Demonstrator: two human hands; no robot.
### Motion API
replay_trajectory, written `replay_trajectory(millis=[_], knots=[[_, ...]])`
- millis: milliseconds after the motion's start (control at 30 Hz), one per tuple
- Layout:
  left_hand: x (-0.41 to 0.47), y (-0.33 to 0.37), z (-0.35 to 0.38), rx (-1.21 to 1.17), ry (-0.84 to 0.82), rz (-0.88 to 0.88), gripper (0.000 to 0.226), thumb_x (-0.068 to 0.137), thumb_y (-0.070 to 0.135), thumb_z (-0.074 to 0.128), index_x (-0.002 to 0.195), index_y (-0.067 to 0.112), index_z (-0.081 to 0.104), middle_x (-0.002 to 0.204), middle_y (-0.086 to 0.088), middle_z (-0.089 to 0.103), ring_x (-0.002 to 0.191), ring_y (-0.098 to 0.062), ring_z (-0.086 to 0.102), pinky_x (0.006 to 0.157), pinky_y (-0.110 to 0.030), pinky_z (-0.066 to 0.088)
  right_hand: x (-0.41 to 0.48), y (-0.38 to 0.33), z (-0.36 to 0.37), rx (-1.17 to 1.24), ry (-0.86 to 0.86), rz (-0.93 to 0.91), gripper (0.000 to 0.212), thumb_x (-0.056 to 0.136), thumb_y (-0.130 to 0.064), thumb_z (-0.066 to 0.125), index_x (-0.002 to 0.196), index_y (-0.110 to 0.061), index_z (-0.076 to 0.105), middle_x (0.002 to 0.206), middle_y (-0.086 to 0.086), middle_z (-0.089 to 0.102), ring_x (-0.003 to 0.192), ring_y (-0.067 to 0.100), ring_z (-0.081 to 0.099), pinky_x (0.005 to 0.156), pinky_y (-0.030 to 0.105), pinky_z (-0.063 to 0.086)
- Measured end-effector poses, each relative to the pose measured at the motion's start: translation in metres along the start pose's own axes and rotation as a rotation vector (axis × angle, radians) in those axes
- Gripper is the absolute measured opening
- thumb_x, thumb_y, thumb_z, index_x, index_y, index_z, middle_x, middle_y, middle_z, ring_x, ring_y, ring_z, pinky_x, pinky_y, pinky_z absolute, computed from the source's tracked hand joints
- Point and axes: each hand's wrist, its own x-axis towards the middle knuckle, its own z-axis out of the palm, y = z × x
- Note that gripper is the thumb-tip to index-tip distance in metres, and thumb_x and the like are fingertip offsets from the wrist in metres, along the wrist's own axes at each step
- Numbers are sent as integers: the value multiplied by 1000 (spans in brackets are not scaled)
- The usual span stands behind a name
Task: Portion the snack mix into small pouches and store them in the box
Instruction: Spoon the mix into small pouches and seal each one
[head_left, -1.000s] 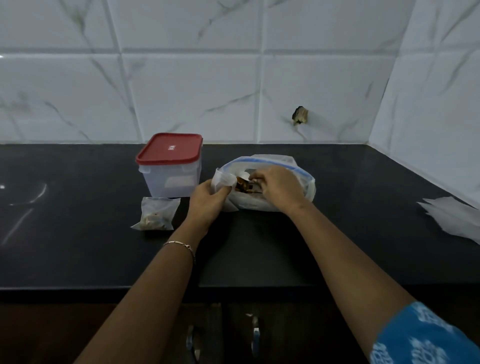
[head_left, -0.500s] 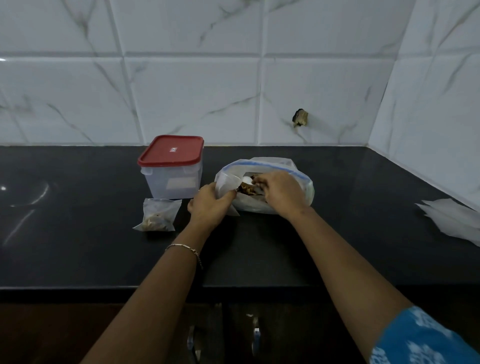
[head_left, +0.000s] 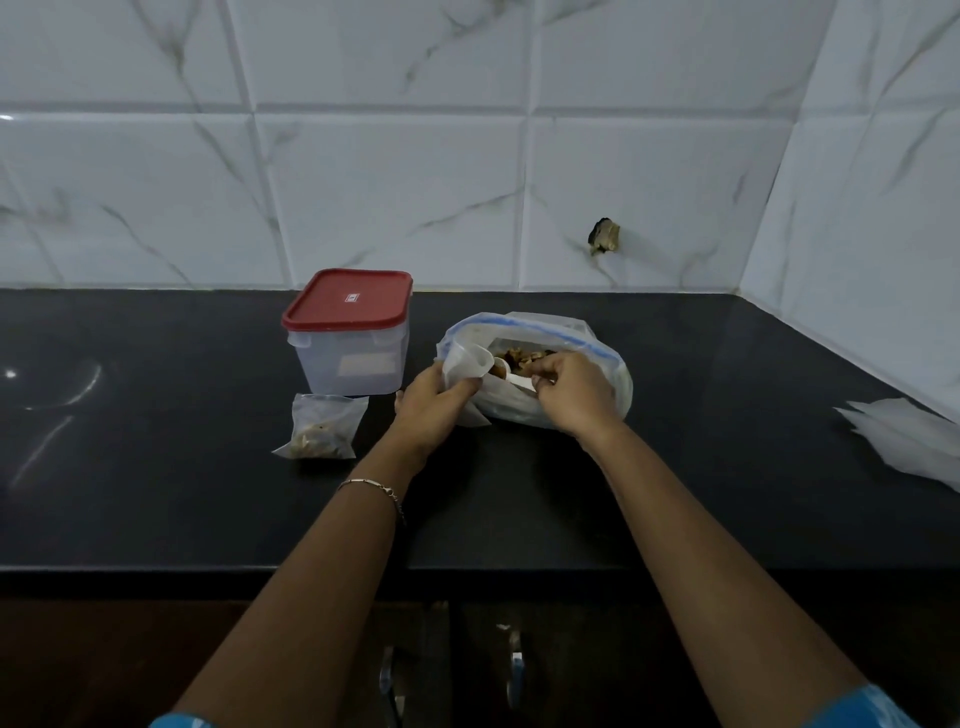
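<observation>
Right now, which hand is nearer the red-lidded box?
Left. The left hand grips a pouch just right of the red-lidded box; the right hand is farther right, holding a spoon at the snack bag.

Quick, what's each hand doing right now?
Left hand: closed, gripping the small pouch.
Right hand: closed, pinching a white spoon inside the snack bag.

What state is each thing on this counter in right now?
Box: closed, red lid on.
Big bag: open, snack mix inside.
Small pouch: held open by left hand.
Spoon: pinched by right hand, at the pouch's mouth.
Filled pouch: lying beside the box.
Spare pouches: lying flat, apparently empty.
</observation>
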Motion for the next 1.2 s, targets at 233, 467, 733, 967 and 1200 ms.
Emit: replay_trajectory(millis=[233,467,733,967,1200], knots=[[-2,5,2,-139,-71,64,29,97,20,55,125,23,50,115,4,60,105,-8,57,86,-24,48,-5,-7,6,-111,48,-24,35,95,-12,45,118,-25,68,112,-2,69,99,19,61,86,38,51],[-6,8,2,-209,-163,79,27,96,19,56,120,29,50,111,9,63,101,-4,61,81,-20,51,2,-10,7,292,-56,211,30,91,-7,49,111,-17,70,100,-3,63,97,16,56,87,32,46],[-6,6,3,-192,-157,120,32,95,19,58,124,28,51,115,6,62,104,-5,61,79,-17,52,7,-9,4,644,-37,395,23,91,-12,58,112,-12,69,104,6,69,97,21,62,90,36,51],[-7,3,6,-26,87,198,55,85,33,66,135,22,48,130,-2,56,118,-19,55,101,-46,48,0,-14,-6,713,-55,457,22,95,-7,49,87,-9,70,75,2,68,35,-1,51,32,14,34],[-20,6,2,90,206,165,58,79,31,78,126,13,49,135,-5,32,117,-20,45,102,-32,42,-14,-22,-20,778,-64,485,24,96,-4,46,109,-3,66,84,9,65,47,8,36,30,14,27]])
